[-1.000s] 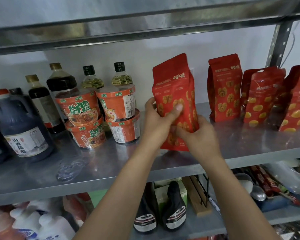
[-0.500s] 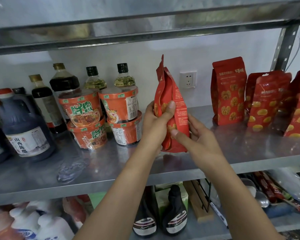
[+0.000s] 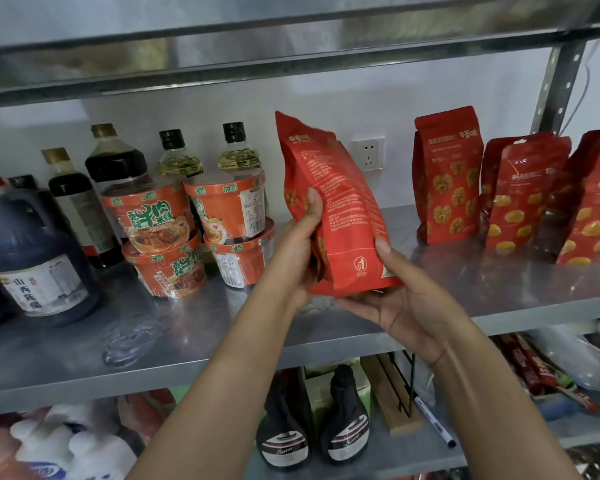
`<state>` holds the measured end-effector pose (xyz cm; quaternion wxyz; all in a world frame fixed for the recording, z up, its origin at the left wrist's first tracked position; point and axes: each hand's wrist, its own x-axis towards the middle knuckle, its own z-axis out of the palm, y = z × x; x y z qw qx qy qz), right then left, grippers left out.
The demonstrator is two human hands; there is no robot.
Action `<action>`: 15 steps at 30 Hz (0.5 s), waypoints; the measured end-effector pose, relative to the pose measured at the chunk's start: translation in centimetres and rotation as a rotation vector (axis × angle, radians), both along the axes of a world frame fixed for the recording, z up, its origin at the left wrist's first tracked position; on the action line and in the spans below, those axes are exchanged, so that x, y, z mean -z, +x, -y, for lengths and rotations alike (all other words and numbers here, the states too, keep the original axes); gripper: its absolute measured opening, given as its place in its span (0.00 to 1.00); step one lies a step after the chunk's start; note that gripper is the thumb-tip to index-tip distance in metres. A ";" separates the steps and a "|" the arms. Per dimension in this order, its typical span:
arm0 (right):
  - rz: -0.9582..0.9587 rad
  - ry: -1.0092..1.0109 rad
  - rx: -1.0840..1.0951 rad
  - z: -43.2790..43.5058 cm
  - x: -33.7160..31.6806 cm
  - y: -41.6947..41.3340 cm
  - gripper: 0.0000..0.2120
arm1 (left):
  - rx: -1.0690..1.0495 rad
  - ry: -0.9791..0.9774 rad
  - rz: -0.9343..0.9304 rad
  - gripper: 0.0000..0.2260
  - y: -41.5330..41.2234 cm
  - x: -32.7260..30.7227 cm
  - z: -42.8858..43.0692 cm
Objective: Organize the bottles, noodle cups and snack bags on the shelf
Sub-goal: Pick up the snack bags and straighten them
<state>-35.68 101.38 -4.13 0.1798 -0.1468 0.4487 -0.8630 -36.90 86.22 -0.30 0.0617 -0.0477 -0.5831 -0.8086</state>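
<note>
1. left grip (image 3: 297, 252): closed round the left edge of the held snack bag (image 3: 340, 202), thumb laid on its printed back panel.
2. right grip (image 3: 407, 306): cupped under the same bag's base, thumb pinching its lower right edge.
3. held snack bag: red, back panel toward the camera, top tilted leftward. It is raised off the shelf (image 3: 201, 327), over the front part, between the noodle cups and the standing snack bags.
4. noodle cups (image 3: 229, 213): four, orange, in two stacks of two set side by side on the shelf, just left of the left grip.
5. oil bottles (image 3: 179, 161): two, pale yellow with black caps, upright behind the cups.
6. sauce bottles (image 3: 115, 164): two, dark, upright to the left of the oil.
7. jug (image 3: 35, 258): large, dark, with a red cap and white label, at the shelf's far left.
8. standing snack bags (image 3: 447, 178): three, red, upright in a row at the shelf's right, well apart from the held one.
9. wall socket (image 3: 369, 152): white, on the wall behind.
10. lower shelf (image 3: 388, 457): carries two dark squeeze bottles (image 3: 284, 434) side by side, a wooden block (image 3: 392, 400) and a marker pen (image 3: 433, 424).
</note>
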 end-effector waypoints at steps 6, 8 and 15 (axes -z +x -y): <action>-0.183 0.290 0.321 -0.6 -0.4 -0.1 0.16 | 0.014 -0.157 -0.023 0.25 0.3 -1.0 0.4; -0.220 0.336 0.339 -0.3 -0.6 0.0 0.12 | -0.046 -0.127 -0.034 0.15 0.2 -0.8 0.0; -0.238 0.419 0.266 -0.1 -0.9 -0.1 0.18 | -0.084 -0.066 0.001 0.14 -0.2 -0.4 0.4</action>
